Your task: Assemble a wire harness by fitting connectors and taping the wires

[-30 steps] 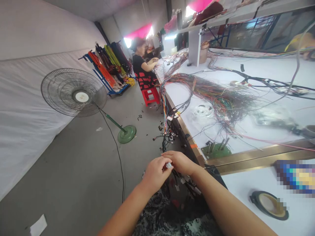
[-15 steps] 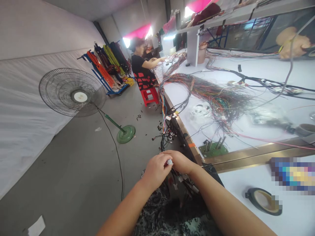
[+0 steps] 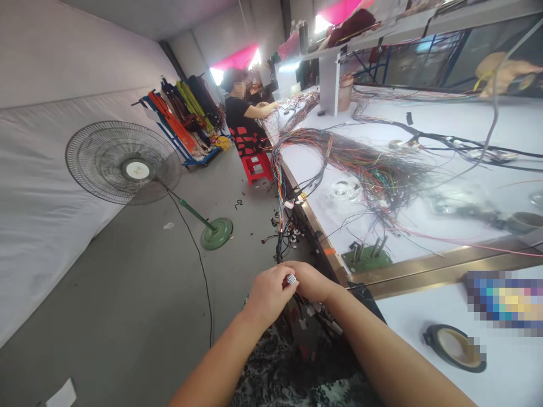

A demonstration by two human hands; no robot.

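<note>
L hand (image 3: 267, 297) pinches white connector (image 3: 291, 278) btwn thumb & index; it is blocky w/ small holes, nr. left front corner of metal-edged table (image 3: 407, 277). R hand (image 3: 309, 281): fingertips hidden, can't tell grip.

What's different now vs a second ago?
Seated co-worker's arm has stretched further over the table. The co-worker's hand at upper right has moved left, further into view. No visible grab or release. Unchanged: left hand holds the white plug, right hand beside it.
</note>
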